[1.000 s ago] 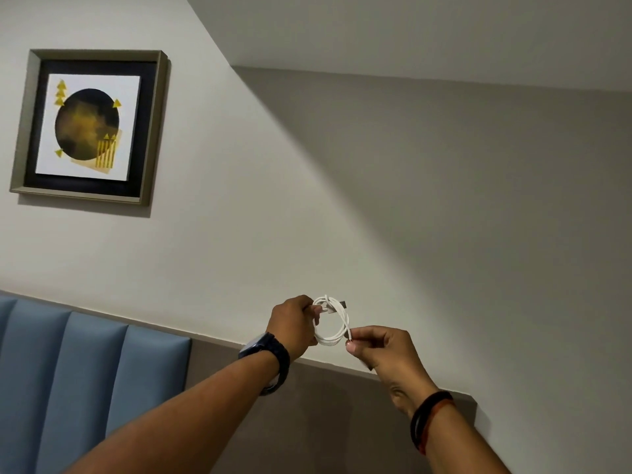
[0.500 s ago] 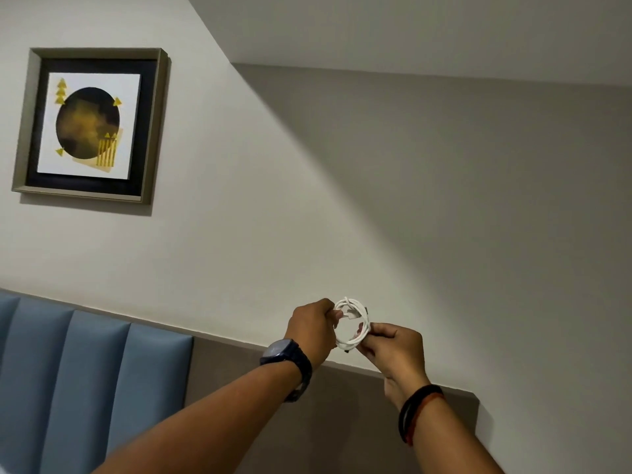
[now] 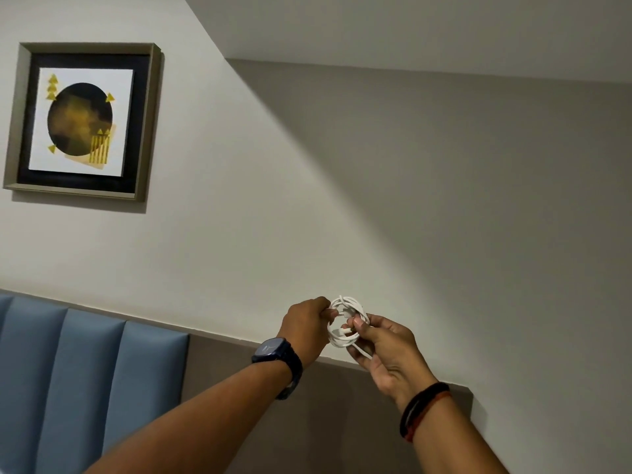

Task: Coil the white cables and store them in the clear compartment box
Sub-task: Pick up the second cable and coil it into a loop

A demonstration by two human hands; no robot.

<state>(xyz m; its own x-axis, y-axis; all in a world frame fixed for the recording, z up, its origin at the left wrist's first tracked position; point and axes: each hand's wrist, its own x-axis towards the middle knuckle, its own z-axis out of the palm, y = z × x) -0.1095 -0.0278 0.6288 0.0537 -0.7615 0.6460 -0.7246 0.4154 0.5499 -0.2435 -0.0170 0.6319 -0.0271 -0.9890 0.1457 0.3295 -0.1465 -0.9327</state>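
Your left hand [image 3: 304, 331] and right hand [image 3: 386, 350] both pinch the white cable [image 3: 345, 323] coil between them; it's light, floppy and springy, so grip across the loops

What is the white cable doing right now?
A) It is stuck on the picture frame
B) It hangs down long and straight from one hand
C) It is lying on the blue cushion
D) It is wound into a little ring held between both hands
D: the white cable is a small coil, with the left hand pinching one side and the right hand holding the other, up in front of the wall.
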